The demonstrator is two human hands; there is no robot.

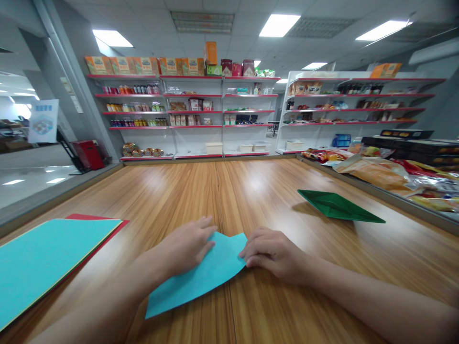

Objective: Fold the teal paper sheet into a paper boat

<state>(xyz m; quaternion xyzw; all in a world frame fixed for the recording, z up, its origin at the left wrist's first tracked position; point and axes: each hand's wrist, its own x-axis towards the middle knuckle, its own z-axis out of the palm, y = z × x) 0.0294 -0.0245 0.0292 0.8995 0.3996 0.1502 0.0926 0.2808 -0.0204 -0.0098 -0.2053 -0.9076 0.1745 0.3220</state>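
One blue sheet (pixel 201 279) slants from near left to far right.

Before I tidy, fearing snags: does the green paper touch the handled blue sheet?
Apart; the head view shows bare tabletop between green paper and blue sheet.

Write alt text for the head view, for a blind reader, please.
The left hand rests on blue paper and the right hand touches its edge, on a wooden table. Green folded shape right, coloured sheets left, stocked shelves behind.
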